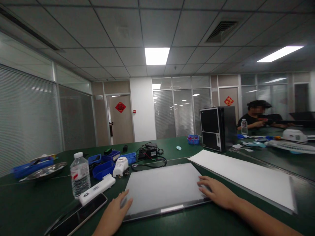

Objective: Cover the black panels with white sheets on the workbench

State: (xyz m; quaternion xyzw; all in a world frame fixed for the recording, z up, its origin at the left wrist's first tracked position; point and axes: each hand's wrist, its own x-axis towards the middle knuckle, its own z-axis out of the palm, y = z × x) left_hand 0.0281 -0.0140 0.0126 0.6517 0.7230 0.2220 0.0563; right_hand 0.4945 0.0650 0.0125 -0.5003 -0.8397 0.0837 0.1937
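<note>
A flat, pale grey-white rectangular panel point(163, 185) lies on the green table in front of me. Its near edge is dark, with a light strip at the middle. My left hand point(116, 208) rests at the panel's left edge, fingers spread, thumb reaching onto the surface. At the opposite edge, my right hand point(215, 191) lies with outstretched fingers touching the panel's right side. Neither hand is closed around anything. Beyond my right hand is a long white sheet-like panel point(246, 178), lying at an angle.
Left of the panel are a phone point(80, 216), a white stick-shaped device point(97, 189), a water bottle point(80, 175) and blue bins point(103, 169). Behind it sit a black adapter with cables point(149, 152) and a computer tower point(216, 128). Another person point(254, 118) sits far right.
</note>
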